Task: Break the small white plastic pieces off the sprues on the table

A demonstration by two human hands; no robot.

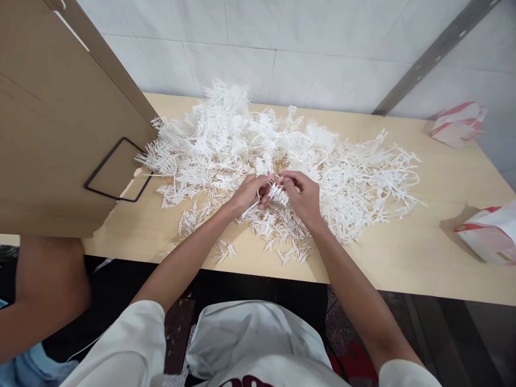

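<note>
A white plastic strip with a row of short prongs (pixel 278 194) is between my two hands, over the front of a heap of similar thin white plastic pieces (pixel 226 140). My left hand (pixel 250 194) is closed around one end of the strip, and a longer thin white stem hangs below those fingers. On the other side, my right hand (pixel 302 196) pinches at the strip with thumb and forefinger. Its exact contact is partly hidden by the fingers. Loose pronged bits (pixel 296 252) lie on the table just in front of my hands.
A large cardboard box (pixel 60 123) stands at the left, with a black rectangular outline (pixel 119 169) at its lower edge. Two red-and-white paper packets (pixel 459 124) sit on the pale wooden table (pixel 435 258) at right. A tiled wall (pixel 322 59) rises behind. Another person's arm (pixel 52 285) is at lower left.
</note>
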